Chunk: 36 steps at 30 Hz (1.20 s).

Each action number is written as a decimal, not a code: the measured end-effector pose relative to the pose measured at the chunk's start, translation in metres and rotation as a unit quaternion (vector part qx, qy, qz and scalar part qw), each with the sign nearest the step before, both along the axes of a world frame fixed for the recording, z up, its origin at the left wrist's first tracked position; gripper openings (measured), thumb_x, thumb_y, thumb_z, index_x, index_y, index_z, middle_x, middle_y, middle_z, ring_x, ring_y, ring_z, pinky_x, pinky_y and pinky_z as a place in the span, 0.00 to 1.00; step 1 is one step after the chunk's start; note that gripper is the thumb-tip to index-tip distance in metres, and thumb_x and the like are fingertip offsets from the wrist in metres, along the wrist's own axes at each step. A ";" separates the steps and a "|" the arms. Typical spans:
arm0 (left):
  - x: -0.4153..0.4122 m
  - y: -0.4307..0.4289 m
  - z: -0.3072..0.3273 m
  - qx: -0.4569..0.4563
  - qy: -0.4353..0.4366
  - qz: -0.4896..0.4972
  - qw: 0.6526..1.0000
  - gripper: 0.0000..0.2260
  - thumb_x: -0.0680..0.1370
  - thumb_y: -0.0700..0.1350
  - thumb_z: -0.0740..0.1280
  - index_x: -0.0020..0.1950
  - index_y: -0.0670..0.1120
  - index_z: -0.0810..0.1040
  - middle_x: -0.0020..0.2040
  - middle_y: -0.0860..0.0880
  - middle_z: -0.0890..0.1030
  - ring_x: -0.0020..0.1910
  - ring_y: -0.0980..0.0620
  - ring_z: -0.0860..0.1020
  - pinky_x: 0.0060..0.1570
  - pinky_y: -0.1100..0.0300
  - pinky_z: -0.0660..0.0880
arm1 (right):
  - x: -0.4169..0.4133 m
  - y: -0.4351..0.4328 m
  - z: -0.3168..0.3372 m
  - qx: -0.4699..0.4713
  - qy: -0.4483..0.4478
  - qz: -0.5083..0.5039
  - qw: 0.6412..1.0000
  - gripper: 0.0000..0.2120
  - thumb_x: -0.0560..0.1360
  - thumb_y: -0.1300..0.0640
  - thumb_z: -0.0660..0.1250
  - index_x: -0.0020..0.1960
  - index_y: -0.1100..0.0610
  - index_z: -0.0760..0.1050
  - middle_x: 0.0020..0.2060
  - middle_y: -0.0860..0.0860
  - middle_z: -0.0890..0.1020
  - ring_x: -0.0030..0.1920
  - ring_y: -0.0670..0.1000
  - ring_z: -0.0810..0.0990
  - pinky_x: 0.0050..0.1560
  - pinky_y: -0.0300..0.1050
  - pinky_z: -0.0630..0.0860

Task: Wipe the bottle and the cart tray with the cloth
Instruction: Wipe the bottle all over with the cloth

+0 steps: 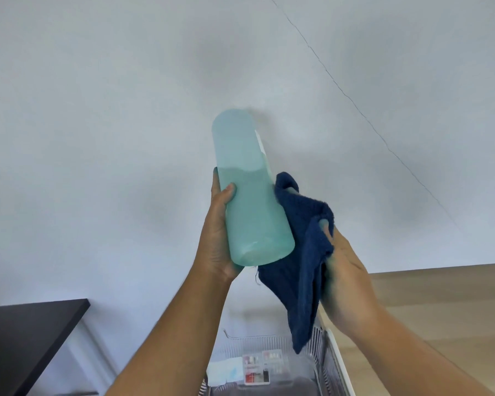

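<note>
Forearms are rising from 6 o'clock toward the middle of the frame, one on each side. The left hand (217, 238) is gripping the bottle (249, 190), held in the air in front of a pale wall (97, 110); its fingers (215, 178) are curling round the far side while the thumb is pressing on the near face. The bottle is a translucent pale teal cylinder, tilting with its base toward the camera and its rounded far end pointing to 12 o'clock. Liquid is filling it to about half its length. A thin white strip is running along its 3 o'clock edge, and no writing on it can be read.

The right hand (343, 270) is pinching a bunched dark blue terry cloth (297, 252), which is touching the bottle's 3 o'clock side and hanging down toward 6 o'clock. Below, at 6 o'clock, the wire-walled cart tray (322, 347) is holding small packets (256, 370) whose print is too blurred to read. A black counter (26, 338) is sitting at 8 o'clock, and wood flooring (440, 310) is showing at 4 o'clock.
</note>
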State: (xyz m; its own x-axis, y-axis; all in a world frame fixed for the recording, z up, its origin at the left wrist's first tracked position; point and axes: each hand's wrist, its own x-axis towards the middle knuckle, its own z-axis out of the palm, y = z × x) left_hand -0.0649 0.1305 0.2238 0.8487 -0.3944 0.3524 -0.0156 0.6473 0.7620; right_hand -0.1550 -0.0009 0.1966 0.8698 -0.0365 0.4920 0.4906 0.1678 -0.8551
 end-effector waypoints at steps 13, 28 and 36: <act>-0.013 -0.006 -0.027 0.099 -0.012 0.069 0.993 0.33 0.73 0.45 0.68 0.73 0.63 0.61 0.63 0.47 0.79 0.59 0.44 0.80 0.53 0.49 0.79 | 0.030 0.001 -0.020 -0.085 -0.067 -0.027 0.994 0.21 0.78 0.46 0.59 0.70 0.34 0.62 0.73 0.32 0.61 0.72 0.34 0.59 0.65 0.26 0.62; -0.033 -0.001 -0.038 0.208 -0.060 0.076 0.973 0.32 0.67 0.51 0.74 0.67 0.59 0.64 0.55 0.53 0.83 0.54 0.48 0.82 0.48 0.53 0.81 | 0.040 -0.015 -0.002 -0.161 -0.108 -0.086 0.977 0.24 0.79 0.46 0.56 0.71 0.31 0.54 0.74 0.32 0.56 0.74 0.36 0.55 0.72 0.32 0.56; -0.040 0.003 -0.064 0.248 -0.094 0.138 0.954 0.32 0.68 0.50 0.76 0.68 0.62 0.67 0.61 0.57 0.79 0.59 0.54 0.79 0.52 0.57 0.80 | 0.025 0.001 -0.058 -0.078 0.016 -0.088 0.993 0.25 0.68 0.30 0.60 0.64 0.32 0.66 0.57 0.29 0.78 0.62 0.37 0.74 0.51 0.25 0.73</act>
